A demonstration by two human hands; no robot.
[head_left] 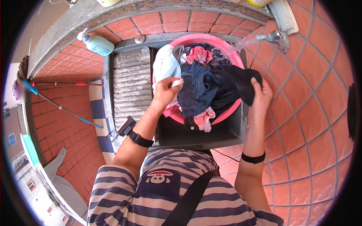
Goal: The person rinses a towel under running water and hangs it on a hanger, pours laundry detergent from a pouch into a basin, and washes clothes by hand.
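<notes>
A pink basin (234, 56) sits in the dark sink, heaped with clothes. My right hand (262, 92) grips the edge of a black garment (247, 83), raised over the basin's right rim. My left hand (167, 90) is at the left side of the heap, thumb and fingers pinched on a small whitish piece. Between the hands lies a dark blue denim garment (197, 90). A light blue and white garment (169, 62) hangs over the basin's left side. Pink cloth shows at the top and bottom of the heap. Water runs from the tap (277, 38) into the basin.
Left of the basin is a ribbed washboard surface (132, 84). A pump bottle (98, 44) stands at its upper left corner. The stone ledge (151, 19) curves along the back. A white brush-like item (283, 17) lies at the upper right. A pole (62, 107) leans at the left.
</notes>
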